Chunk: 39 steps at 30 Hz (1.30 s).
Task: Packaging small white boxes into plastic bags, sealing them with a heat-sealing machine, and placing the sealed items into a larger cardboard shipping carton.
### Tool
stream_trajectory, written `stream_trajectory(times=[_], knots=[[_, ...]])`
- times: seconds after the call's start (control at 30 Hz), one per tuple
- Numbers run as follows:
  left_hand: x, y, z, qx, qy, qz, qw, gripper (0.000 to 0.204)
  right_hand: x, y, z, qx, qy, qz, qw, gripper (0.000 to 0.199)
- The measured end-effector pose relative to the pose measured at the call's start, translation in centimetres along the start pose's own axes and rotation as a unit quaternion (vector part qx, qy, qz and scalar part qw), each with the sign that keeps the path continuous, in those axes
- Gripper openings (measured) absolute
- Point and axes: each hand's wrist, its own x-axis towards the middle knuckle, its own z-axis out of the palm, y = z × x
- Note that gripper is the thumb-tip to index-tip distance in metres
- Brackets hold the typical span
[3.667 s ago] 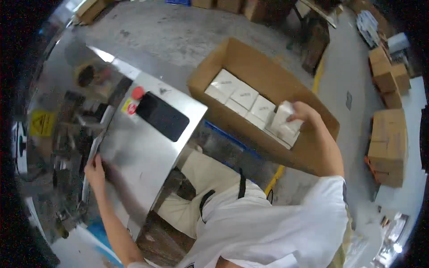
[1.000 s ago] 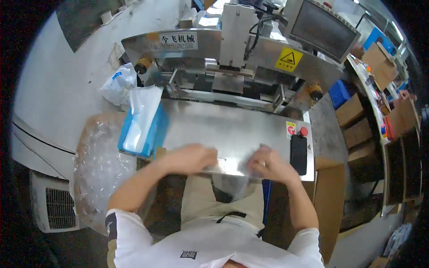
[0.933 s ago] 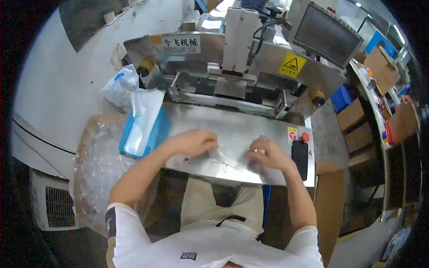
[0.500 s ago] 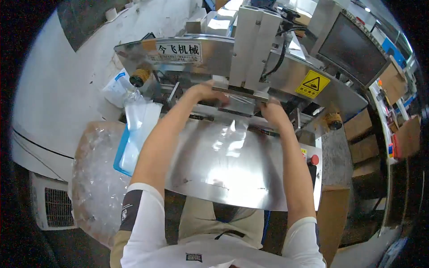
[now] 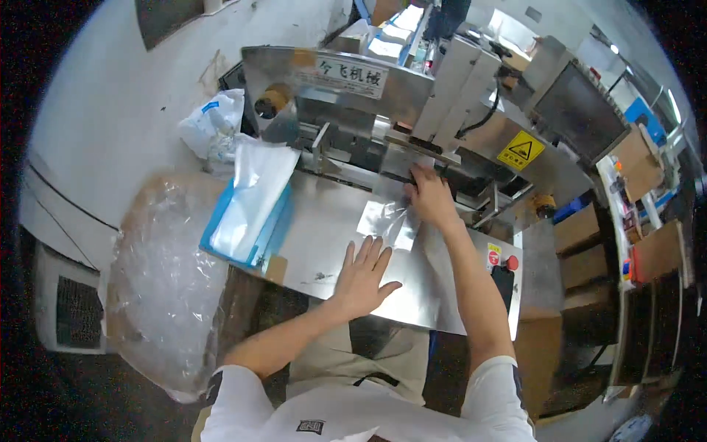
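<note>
A clear plastic film (image 5: 377, 215) lies on the metal bench (image 5: 317, 228), its far end reaching the small metal plate (image 5: 398, 160) at the middle of the machine (image 5: 346, 70); the pictures do not settle whether the film passes over or under that plate. The right hand (image 5: 434, 199) is at the right side of the film, its bent fingers close to the plate, and I cannot tell whether they grasp the film or only rest there. The left hand (image 5: 362, 280) is nearer the person, palm down with fingers spread, released and holding nothing, its fingertips just beside the film's near edge.

On the left of the bench stands a blue box (image 5: 276, 228), with clear plastic bags (image 5: 254, 191) draped over its top. Farther left, a larger heap of clear plastic (image 5: 169, 280) spreads beside the bench, and a crumpled white bag (image 5: 213, 125) sits behind the blue box. At the bench's right end are a red button (image 5: 512, 263) and a black phone-like slab (image 5: 503, 286), just beyond the right forearm. A screen (image 5: 579, 103) stands at the far right.
</note>
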Motion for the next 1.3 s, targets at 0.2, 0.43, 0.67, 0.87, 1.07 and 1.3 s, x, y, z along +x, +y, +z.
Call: stream_trajectory(times=[0.2,0.43,0.67,0.87,1.07,1.3], knots=[[-1.1,0.6,0.1,0.002,0.102,0.005,0.995,0.068,0.0,0.4,1.4,-0.022,0.061,-0.012,0.998,0.053],[-1.3,1.0,-0.1,-0.009,0.095,-0.016,0.995,0.070,0.6,1.4,0.9,-0.042,0.015,0.003,0.999,0.049],[-1.0,0.8,0.5,-0.036,0.087,-0.037,0.995,0.076,1.5,1.0,-0.4,-0.076,0.060,0.003,0.995,0.049],[-0.8,0.5,0.2,-0.074,0.150,-0.080,0.983,0.082,2.4,1.4,-0.9,-0.108,-0.040,0.025,0.993,0.049],[-0.9,-0.1,0.4,-0.105,0.170,-0.112,0.973,0.088,2.6,1.7,-1.5,-0.110,-0.089,0.033,0.989,0.041],[-1.0,-0.1,0.6,-0.039,0.122,-0.122,0.984,0.089,-4.7,-1.1,-4.0,0.107,0.159,0.030,0.981,0.038]])
